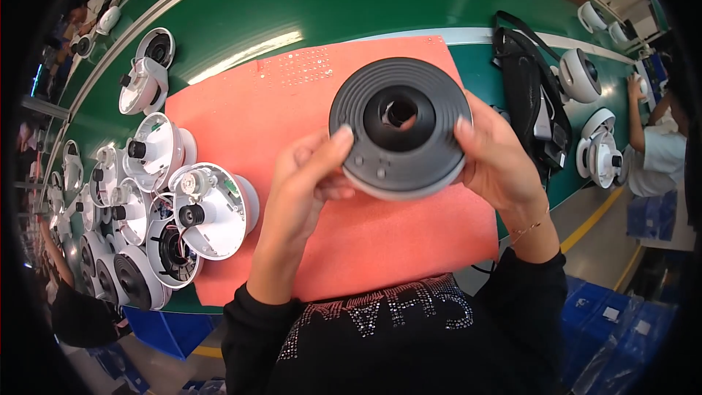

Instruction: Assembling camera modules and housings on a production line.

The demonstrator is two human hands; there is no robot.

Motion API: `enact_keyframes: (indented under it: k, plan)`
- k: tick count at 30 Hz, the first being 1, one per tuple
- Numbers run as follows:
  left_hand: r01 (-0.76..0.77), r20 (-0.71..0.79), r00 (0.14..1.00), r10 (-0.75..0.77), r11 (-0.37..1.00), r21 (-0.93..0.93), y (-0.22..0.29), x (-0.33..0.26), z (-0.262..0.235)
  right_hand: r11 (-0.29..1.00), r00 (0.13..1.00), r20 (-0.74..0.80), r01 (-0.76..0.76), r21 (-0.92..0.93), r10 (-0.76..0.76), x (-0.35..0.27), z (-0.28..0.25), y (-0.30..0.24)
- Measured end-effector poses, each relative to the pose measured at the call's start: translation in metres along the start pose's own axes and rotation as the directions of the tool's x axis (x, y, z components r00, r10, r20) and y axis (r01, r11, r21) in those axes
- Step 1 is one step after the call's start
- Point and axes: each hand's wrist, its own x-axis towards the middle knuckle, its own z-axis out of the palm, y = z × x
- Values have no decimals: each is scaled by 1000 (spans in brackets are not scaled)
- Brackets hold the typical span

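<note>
Between my two hands is a round camera housing (pixel 398 168) with a dark grey ribbed face, a black domed centre with an opening, and a pale rim beneath. My left hand (pixel 311 164) grips its left edge, thumb on the face. On the opposite edge, my right hand (pixel 493 150) holds it the same way. The housing is raised over an orange-red mat (pixel 380 256). What lies behind the housing is hidden. Small shiny screws (pixel 296 67) stand in rows at the mat's far side.
Several opened white camera housings (pixel 212 208) crowd the left, some overlapping the mat. A black bag (pixel 523 80) lies right of the mat on the green table (pixel 380 0). More white cameras (pixel 603 150) stand further right. People work at both sides. Blue bins (pixel 172 329) sit below.
</note>
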Motion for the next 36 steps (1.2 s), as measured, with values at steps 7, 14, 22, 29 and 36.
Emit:
enact_keyframes:
  k: [7, 14, 22, 29, 36]
  plan:
    - [59, 49, 997, -52, 987, -151, 2, 13, 5, 999, 999, 36, 24, 34, -25, 11, 4, -13]
    - [-286, 107, 958, 268, 932, 223, -16, -8, -3, 887, 981, 144, 180, -424, -130, -12, -30, -2]
    - [-376, 30, 907, 421, 774, 509, -15, -10, 15, 710, 952, 151, 299, -637, -264, -9, -34, -12]
    - [-221, 24, 901, 433, 411, 885, 5, 8, 14, 524, 969, 81, 196, -829, -234, 56, -27, -26]
    - [-97, -18, 970, 242, 455, 885, 17, 18, 5, 128, 955, 239, 263, -956, -176, 85, -30, -26]
